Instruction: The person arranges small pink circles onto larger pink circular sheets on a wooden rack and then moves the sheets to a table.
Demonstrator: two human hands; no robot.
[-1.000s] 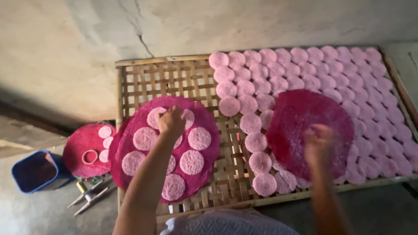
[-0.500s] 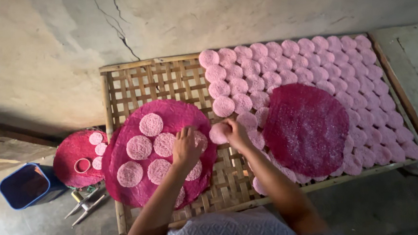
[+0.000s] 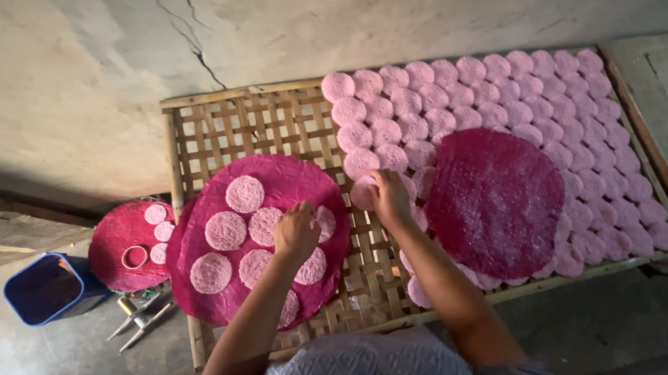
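A bamboo rack is seen from above, laid flat against a cracked wall, and both hands are down on it. The left hand is pressed, knuckles up and fingers curled under, on a large dark pink mat that lies on the rack's left half. Pale pink discs are spread over that mat, and the hand is resting right among them, on or against one at its fingertips (whether that disc is pinched or only touched cannot be told, the fingers being hidden beneath the hand).

The right hand is set near the middle of the rack, and a single pale disc is held at its fingertips, the fingers closed lightly on its edge. That disc is being kept just at the left border of the rows of discs which cover the rack's right half, overlapping like scales. A second dark pink mat is laid on top of those rows, just right of the hand.

Off the rack's left side, a smaller pink mat with a few discs and a ring cutter is seen on the floor, a blue tub beside it, and metal tools just below.
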